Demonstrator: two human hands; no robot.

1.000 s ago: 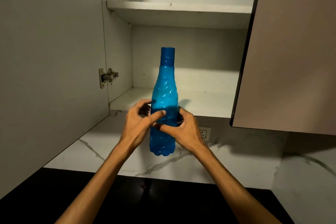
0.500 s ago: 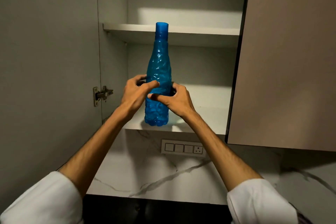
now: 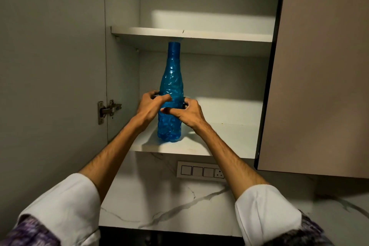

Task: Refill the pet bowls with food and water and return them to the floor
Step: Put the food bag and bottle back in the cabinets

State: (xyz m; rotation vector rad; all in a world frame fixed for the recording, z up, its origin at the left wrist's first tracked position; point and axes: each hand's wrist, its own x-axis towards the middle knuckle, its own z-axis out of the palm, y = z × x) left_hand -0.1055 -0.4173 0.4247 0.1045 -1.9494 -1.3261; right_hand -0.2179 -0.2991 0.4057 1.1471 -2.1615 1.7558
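Note:
A tall blue plastic bottle [image 3: 171,84] stands upright on the lower shelf [image 3: 223,142] of an open wall cabinet, its neck just below the upper shelf [image 3: 219,35]. My left hand [image 3: 149,106] grips its waist from the left, thumb across the front. My right hand [image 3: 188,113] grips it from the right, thumb pointing left over the front. The bottle's base looks to be resting on the shelf near its front edge. No pet bowls are in view.
The open cabinet door [image 3: 50,86] stands at the left with a metal hinge [image 3: 108,110]. A closed beige door [image 3: 323,66] borders the right. Below are a switch panel [image 3: 200,171] on the marbled wall and a dark countertop edge.
Both hands carried the bottle up from in front of the wall and into the cabinet, onto the lower shelf. The camera view tilted upward with it.

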